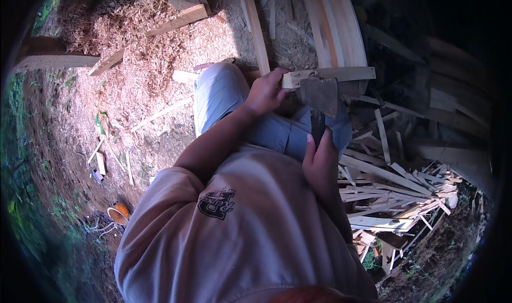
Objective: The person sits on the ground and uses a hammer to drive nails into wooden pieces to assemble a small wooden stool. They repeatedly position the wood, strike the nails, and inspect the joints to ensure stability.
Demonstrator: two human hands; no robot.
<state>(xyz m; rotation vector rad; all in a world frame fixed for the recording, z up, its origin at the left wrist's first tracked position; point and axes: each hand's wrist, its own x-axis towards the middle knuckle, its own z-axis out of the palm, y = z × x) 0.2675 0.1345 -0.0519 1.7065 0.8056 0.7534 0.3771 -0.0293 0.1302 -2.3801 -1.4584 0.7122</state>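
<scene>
My left hand [266, 92] grips the left end of a short wooden board [352, 74], which lies crosswise ahead of my knees. My right hand [321, 156] is closed around the dark handle of a hatchet [325, 96]. Its broad, worn grey blade points away from me and overlaps the board from this view; whether the two touch I cannot tell. Beneath my forearms are my bent legs in light blue trousers [218, 98].
Split wood strips [384, 191] lie in a heap at the right. Long pale planks [333, 26] stretch away at the far side. Wood shavings [144, 52] cover the ground at the far left, near a thick beam [53, 60]. An orange container [118, 213] lies at the left.
</scene>
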